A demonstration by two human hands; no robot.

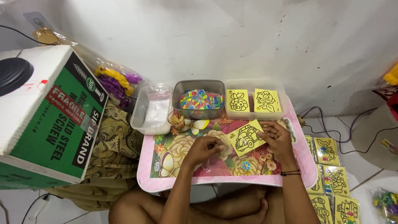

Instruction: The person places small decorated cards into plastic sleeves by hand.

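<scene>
Green-and-white cardboard box (49, 120) far left. Pink floral lap table (226, 180) in front of me. Grey tub of coloured packets (200, 101) at its back edge. My right hand (277, 139) pinches yellow car-outline card (246, 138), tilted, mid-table. My left hand (206, 148) curled nearly closed beside it; contents unclear.

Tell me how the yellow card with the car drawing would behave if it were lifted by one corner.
The yellow card looks thin and flat, so it is probably very light and may bend a little. The right hand grips only its edge, yet it stays straight, so it seems fairly stiff. It lies flat on the flowered tray, so it should slide rather than roll.
</scene>
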